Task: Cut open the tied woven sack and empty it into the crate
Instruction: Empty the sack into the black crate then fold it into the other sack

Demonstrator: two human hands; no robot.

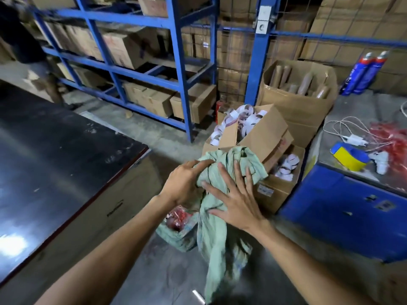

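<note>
A pale green woven sack (217, 234) hangs limp in front of me, bunched at its top. My left hand (184, 183) grips the bunched top from the left. My right hand (234, 200) lies flat against the sack's front with its fingers spread. Below my left hand a second green bundle (179, 235) rests on the floor, open, with red items (177, 217) showing inside. No crate can be made out. A small pale object (198, 297) lies on the dark floor near the sack's lower end.
A black-topped table (55, 161) fills the left. Open cardboard boxes (262, 137) with white paper rolls stand just behind the sack. A blue machine (343, 208) with tape, cables and red netting on top is at right. Blue racking (176, 62) with cartons stands behind.
</note>
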